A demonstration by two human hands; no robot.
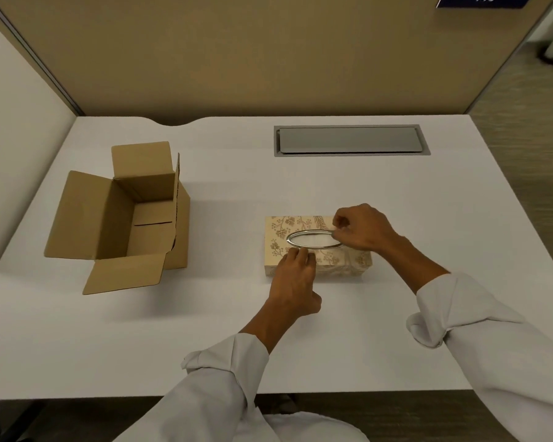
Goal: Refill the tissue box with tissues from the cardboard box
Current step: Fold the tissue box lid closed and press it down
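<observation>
Both hands on the tissue box, cardboard box off to the left.

On the white table (396,330) the open cardboard box (118,218) stands well apart to the left and looks empty, while the tissue box (316,247) lies lengthwise left to right before the person. The right hand (361,228) pinches the right end of its oval metal ring (313,240); the left hand (296,279) rests curled fingertips on the near edge. White tissue shows inside.

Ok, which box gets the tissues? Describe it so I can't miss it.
On the white desk, right of the open cardboard box, sits the tissue box under both hands. Unlike the plain brown carton, it is floral-patterned, with a shiny oval ring on top.
</observation>
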